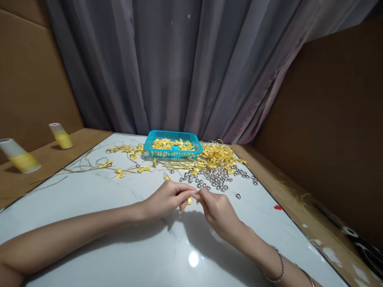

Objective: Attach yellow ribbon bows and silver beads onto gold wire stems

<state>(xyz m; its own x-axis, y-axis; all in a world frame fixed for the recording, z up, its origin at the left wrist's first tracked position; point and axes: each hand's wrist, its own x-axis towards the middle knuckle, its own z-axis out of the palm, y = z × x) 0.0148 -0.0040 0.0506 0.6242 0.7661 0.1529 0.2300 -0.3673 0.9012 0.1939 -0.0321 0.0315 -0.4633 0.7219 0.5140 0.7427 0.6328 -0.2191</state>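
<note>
My left hand (164, 198) and my right hand (220, 210) meet above the white tabletop, fingertips pinched together. A small yellow ribbon bow (189, 201) shows just under the left fingers, partly covered by them; it appears held there. What the right fingertips pinch is too small and hidden to make out. Just beyond the hands lie loose silver teardrop beads (218, 177), and a heap of yellow bows (220, 156) is behind them. Thin gold cords (179, 164) lie in a bundle in front of a turquoise basket (173, 154) that contains more yellow bows.
Two spools of yellow thread, one nearer (21, 157) and one farther (61, 136), stand on the brown board at left. Gold cords with bows trail across the table's left side. A red spot (277, 207) and black-handled scissors (363, 247) are at right. A grey curtain (167, 63) hangs behind.
</note>
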